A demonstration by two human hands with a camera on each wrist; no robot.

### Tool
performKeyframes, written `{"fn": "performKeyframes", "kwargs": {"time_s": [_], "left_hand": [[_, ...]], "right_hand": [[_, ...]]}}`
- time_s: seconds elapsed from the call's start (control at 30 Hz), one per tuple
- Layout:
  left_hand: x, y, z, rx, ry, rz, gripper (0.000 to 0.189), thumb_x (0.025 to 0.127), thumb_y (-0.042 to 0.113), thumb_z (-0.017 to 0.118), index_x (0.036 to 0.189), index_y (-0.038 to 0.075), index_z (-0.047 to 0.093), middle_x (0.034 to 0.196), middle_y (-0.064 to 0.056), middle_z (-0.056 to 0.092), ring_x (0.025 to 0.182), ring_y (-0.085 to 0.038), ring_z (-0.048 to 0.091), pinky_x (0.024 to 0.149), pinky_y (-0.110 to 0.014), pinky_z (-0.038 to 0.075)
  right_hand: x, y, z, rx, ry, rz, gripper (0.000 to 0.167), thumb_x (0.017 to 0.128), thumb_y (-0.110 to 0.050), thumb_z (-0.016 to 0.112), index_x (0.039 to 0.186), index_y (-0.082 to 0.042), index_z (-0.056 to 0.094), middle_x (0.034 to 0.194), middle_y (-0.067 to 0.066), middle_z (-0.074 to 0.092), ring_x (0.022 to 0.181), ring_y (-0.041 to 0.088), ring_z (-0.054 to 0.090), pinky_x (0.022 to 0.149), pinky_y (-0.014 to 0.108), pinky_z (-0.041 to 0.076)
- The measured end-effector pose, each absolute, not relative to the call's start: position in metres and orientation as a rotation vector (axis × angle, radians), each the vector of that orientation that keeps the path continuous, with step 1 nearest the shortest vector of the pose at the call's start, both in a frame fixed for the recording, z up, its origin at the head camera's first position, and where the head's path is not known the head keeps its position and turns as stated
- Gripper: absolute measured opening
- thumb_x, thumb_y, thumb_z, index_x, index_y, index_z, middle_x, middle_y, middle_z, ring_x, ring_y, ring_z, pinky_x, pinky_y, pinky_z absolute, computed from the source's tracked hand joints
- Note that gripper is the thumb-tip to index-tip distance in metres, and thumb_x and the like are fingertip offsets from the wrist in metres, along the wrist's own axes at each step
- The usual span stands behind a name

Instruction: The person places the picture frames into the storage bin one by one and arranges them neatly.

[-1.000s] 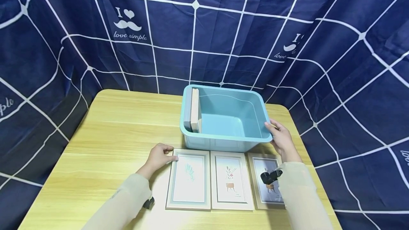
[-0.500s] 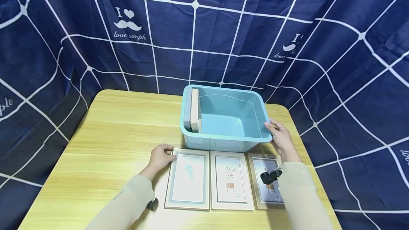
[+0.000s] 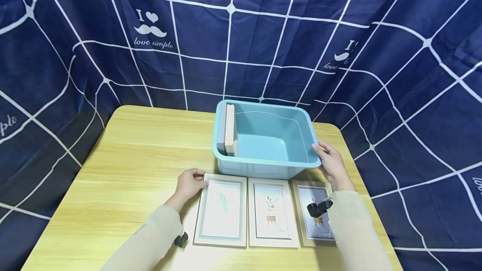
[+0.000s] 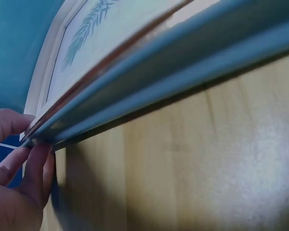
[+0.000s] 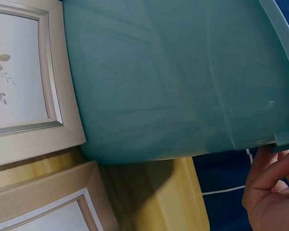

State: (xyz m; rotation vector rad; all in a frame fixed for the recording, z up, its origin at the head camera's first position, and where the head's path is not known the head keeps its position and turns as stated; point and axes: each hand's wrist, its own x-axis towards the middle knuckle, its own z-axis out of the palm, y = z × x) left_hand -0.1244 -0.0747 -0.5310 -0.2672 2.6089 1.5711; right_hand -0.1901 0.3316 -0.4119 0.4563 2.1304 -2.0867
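In the head view my left hand pinches the upper left corner of the leftmost picture frame, a pale one with a green leaf print. The left wrist view shows the fingers on the corner, thumb and fingers at its top and edge; the near side of the frame stands a little off the wood. My right hand grips the front right rim of a light blue plastic bin. In the right wrist view its fingers curl under the rim, partly hidden.
Two more picture frames, a middle one and a right one partly under my right sleeve, lie in front of the bin. Frames or books stand upright along the bin's left wall. A blue gridded curtain surrounds the wooden table.
The leftmost picture frame has slid very slightly left with my left hand, and its thumb has drawn back toward the frame's edge. My right hand and the bin look unmoved.
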Motion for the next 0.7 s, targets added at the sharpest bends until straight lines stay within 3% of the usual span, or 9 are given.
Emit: {"fn": "performKeyframes", "kwargs": {"time_s": [0.3, 0.57, 0.7], "left_hand": [[-0.125, -0.077, -0.529, -0.29, 2.454, 1.772, 0.029, 0.07, -0.005, 0.075, 0.098, -0.005, 0.067, 0.09, -0.013, 0.069, 0.087, -0.028, 0.067, 0.07, -0.031, 0.058], [-0.131, -0.086, -0.52, -0.323, 2.092, 1.979, 0.051, 0.073, -0.01, 0.071, 0.123, -0.009, 0.057, 0.11, -0.021, 0.064, 0.092, -0.026, 0.065, 0.071, -0.033, 0.058], [-0.131, -0.094, -0.507, -0.218, 2.023, 1.97, 0.049, 0.075, -0.006, 0.072, 0.122, -0.01, 0.057, 0.113, -0.02, 0.063, 0.097, -0.024, 0.064, 0.075, -0.031, 0.057]], "right_hand": [[-0.189, 0.332, -0.412, 0.434, 2.106, -2.114, 0.068, 0.092, -0.026, 0.064, 0.147, -0.002, 0.032, 0.093, -0.005, 0.063, 0.082, 0.007, 0.063, 0.066, 0.02, 0.055], [-0.188, 0.332, -0.412, 0.454, 2.139, -2.087, 0.067, 0.092, -0.027, 0.064, 0.146, -0.002, 0.033, 0.091, -0.006, 0.062, 0.079, 0.007, 0.063, 0.064, 0.02, 0.055], [-0.188, 0.332, -0.411, 0.46, 2.141, -2.08, 0.068, 0.092, -0.027, 0.064, 0.147, -0.002, 0.032, 0.092, -0.006, 0.062, 0.079, 0.007, 0.063, 0.065, 0.02, 0.055]]}}
